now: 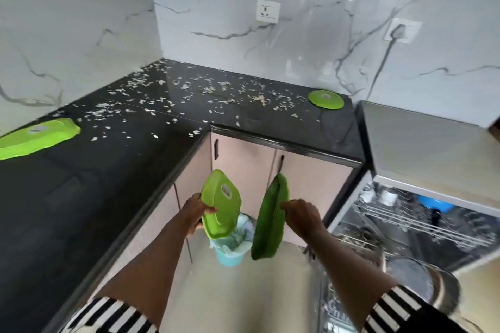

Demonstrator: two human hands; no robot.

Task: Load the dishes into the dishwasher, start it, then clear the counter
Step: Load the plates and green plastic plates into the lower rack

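Barely started: our left hand (198, 215) fingers hold a plate (220, 204), right hand (304, 217) a darker plate (270, 222); more plates (35, 138) (326, 99) at 9 and 1 o'clock, scraps (203, 89) unswept.

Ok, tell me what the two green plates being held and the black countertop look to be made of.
Bright green leaf-shaped plate in the left hand: likely plastic, smooth, uniform colour, moulded rim, sticker label. Darker green plate in the right hand: probably the same plastic, seen edge-on, blurred. Black countertop: polished stone, perhaps granite, judging by its glossy, reflective surface.
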